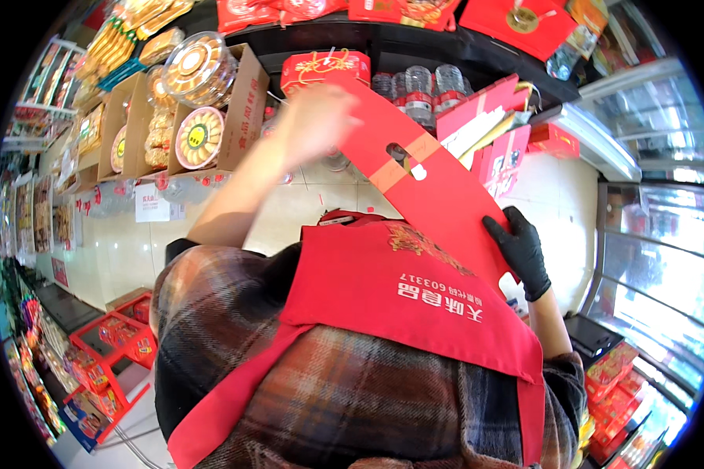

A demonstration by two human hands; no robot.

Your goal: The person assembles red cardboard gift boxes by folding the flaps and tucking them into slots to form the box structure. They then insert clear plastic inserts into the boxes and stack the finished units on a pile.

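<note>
A long red cardboard gift box with a handle slot and an orange band slants across the space in front of my red apron. My right hand, in a black glove, grips its near right edge, the thumb lying on the red face. At the opposite, upper left end is my bare left hand, whose fingers are smeared by motion. Whether it touches the box or holds anything is unclear. Just beyond it stands a smaller red box with a gold cord.
Cardboard cartons with round clear tubs of pastries stand at the left. Bottles in red-labelled packs and upright red gift bags are beyond the box. A red rack sits lower left, glass doors at the right.
</note>
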